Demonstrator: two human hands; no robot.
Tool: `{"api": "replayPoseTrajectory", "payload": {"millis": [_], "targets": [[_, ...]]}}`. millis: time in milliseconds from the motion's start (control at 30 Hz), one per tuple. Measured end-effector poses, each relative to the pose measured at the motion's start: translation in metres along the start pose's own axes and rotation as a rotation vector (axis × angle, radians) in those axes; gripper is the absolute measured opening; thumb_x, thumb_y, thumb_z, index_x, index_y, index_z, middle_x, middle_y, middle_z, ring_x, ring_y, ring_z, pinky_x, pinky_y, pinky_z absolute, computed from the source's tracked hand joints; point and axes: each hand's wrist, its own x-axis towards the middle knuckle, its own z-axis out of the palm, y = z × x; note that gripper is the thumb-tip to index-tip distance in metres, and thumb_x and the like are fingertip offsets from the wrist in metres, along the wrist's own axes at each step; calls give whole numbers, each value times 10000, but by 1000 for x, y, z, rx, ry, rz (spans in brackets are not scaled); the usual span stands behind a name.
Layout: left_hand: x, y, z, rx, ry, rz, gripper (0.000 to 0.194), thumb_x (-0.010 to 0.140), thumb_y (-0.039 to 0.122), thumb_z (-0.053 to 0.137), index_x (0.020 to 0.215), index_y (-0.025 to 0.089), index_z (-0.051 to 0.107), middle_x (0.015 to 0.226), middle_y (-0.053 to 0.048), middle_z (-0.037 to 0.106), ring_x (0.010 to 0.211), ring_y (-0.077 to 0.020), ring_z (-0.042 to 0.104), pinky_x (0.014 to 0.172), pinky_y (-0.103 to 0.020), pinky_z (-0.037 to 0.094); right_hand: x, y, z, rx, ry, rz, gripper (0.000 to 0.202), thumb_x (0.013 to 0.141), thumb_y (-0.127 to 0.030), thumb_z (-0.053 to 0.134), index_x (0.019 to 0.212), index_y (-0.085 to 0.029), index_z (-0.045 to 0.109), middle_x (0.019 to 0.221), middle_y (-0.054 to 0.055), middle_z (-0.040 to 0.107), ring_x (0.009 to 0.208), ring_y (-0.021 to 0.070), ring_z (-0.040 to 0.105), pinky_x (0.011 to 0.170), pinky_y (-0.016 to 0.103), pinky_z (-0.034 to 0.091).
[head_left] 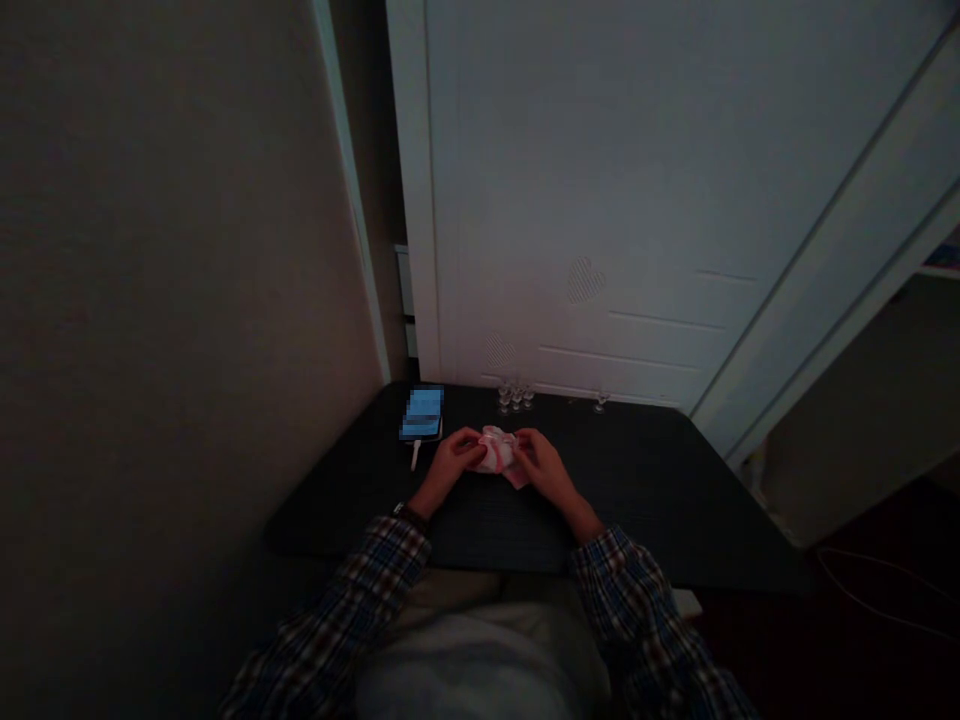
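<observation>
Between my hands, just above or on the dark table (615, 500), is a crumpled pink-and-white piece of thin wrapping, perhaps paper or cloth (496, 455). The fingers of my left hand (454, 460) pinch its left side. My right hand (546, 465) grips its right side, with a pink corner hanging below the fingers. Whether anything lies inside the folds is hidden. Behind the wrapping, several small clear stemmed glasses (516, 398) stand in a cluster by the table's back edge.
One more small glass (601, 402) stands apart to the right. A phone with a lit, blurred screen (424, 413) and a white cable plug (415, 456) lies at the back left. A white panel with heart patterns (585, 281) rises behind the table; a wall (225, 300) borders the left.
</observation>
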Motion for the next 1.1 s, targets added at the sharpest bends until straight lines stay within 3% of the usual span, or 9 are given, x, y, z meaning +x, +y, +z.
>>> {"api": "replayPoseTrajectory", "payload": {"millis": [233, 1100], "targets": [[0, 0, 1, -46, 1, -20, 225, 636, 290, 651, 809, 162, 586, 789, 2, 616, 740, -155, 595, 631, -231, 452, 1, -5, -3, -8, -13, -11, 215, 867, -312, 458, 1041, -209, 533, 950, 48, 594, 868, 168, 558, 803, 318, 432], [1, -6, 0, -58, -33, -80, 302, 623, 271, 640, 903, 166, 594, 864, -34, 656, 789, -184, 620, 642, -255, 477, 1, -12, -6, 53, 76, -83, 226, 788, -187, 547, 1010, -199, 507, 973, 44, 501, 820, 152, 518, 761, 294, 446]]}}
